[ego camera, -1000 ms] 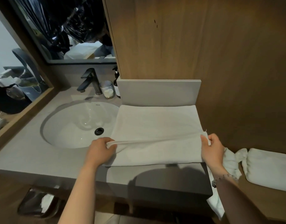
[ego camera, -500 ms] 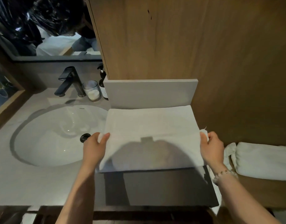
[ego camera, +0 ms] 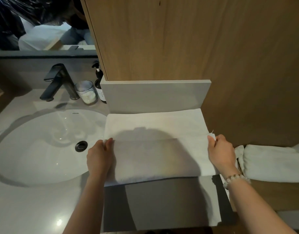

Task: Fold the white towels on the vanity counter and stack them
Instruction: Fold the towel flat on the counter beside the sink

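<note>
A white towel [ego camera: 155,125] lies spread on the grey vanity counter [ego camera: 162,200], right of the sink and against the low grey backsplash. Its near edge is folded back over itself about halfway up. My left hand [ego camera: 100,156] pinches the left corner of that folded edge. My right hand [ego camera: 220,151] pinches the right corner; a bead bracelet is on that wrist. Another white towel [ego camera: 273,162] lies folded on a lower wooden surface to the right. A further piece of white cloth [ego camera: 216,215] hangs down the counter's right side.
A round white sink [ego camera: 35,146] fills the left of the counter. Behind it stand a dark faucet [ego camera: 59,81], a glass jar [ego camera: 87,94] and a dark pump bottle [ego camera: 99,85]. A wooden wall panel [ego camera: 179,39] rises behind the backsplash.
Both hands carried the towel's near edge away from me, from near the counter front to about the towel's middle, doubling it over. My view moved closer and rightward.
</note>
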Demonstrator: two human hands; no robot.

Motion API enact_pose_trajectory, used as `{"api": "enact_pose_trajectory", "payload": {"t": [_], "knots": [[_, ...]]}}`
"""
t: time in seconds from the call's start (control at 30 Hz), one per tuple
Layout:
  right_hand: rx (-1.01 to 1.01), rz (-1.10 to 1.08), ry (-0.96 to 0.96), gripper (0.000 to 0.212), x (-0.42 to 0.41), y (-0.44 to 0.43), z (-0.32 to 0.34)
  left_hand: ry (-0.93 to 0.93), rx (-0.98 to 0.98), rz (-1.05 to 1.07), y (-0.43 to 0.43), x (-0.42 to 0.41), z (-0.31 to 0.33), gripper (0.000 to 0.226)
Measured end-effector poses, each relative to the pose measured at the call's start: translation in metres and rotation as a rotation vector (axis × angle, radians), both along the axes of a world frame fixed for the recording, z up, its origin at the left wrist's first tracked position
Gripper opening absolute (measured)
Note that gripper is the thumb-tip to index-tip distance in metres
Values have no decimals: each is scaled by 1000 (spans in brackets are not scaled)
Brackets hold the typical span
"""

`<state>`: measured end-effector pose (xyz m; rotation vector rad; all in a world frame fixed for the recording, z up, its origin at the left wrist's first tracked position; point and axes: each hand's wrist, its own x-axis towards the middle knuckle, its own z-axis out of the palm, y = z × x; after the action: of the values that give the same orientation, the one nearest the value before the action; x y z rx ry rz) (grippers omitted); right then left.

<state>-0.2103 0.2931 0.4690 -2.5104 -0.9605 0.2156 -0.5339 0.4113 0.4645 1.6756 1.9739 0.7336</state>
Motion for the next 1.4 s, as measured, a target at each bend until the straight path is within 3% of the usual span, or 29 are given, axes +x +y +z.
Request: {"api": "enact_pose_trajectory", "payload": {"t": [0.33,0.93,1.07,1.13,1.2,1.27,1.33,1.4], "knots": [[-187,35,-91,39,2,11,5,108,-192,81,10,7,4,42],[-130,-20,-93,40,0,4,6,301,-87,42,0,5,17,45],[-8,-18,-122,52,-8,5,22,521,102,-42,0,18,27,43],[156,125,-167,47,-35,10,27,541,282,-178,-14,46,26,46],[265,375,-197,49,-77,13,19,473,288,-356,-41,77,22,51],[162,571,-196,54,-111,13,4,414,141,-485,-62,98,16,61],[25,689,-250,57,-121,13,-8,469,40,-546,-69,104,8,79],[-56,756,-312,73,-117,15,-19,503,9,-623,-71,102,-1,88]]}}
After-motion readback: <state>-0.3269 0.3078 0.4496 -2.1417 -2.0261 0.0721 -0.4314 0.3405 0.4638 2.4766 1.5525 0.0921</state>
